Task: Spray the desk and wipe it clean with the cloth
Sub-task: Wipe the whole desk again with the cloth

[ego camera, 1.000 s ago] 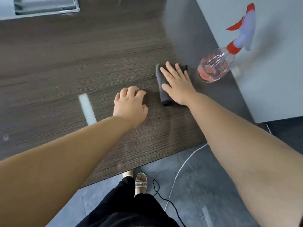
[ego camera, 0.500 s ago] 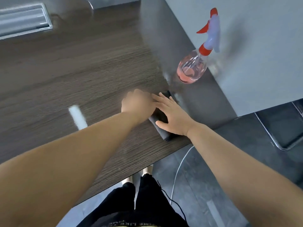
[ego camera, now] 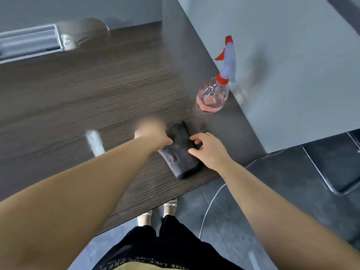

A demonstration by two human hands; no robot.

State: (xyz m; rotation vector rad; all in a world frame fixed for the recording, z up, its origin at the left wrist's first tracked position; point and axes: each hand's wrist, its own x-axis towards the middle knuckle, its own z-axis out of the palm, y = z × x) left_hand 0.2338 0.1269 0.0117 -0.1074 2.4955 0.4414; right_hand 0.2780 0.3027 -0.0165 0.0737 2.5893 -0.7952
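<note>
A folded dark grey cloth (ego camera: 178,155) lies on the dark wood desk (ego camera: 78,98) close to its front edge. My right hand (ego camera: 209,150) sits at the cloth's right side, its fingers curled onto the fabric and the thumb against its edge. My left hand (ego camera: 152,133) is at the cloth's left side; motion blur hides how its fingers lie. A clear spray bottle (ego camera: 213,96) with pink liquid and a red-and-white trigger head stands upright on the desk beyond the cloth, untouched by either hand.
A grey partition panel (ego camera: 282,65) rises along the desk's right end, just behind the bottle. A metal cable slot (ego camera: 29,43) is set into the desk at the far left. Below the front edge are my feet, a white cable (ego camera: 210,203) and a chair base (ego camera: 331,172).
The cloth has slid back toward the front edge. My right hand went from flat on top of it to curled at its right side, while my left hand moved in to its left side.
</note>
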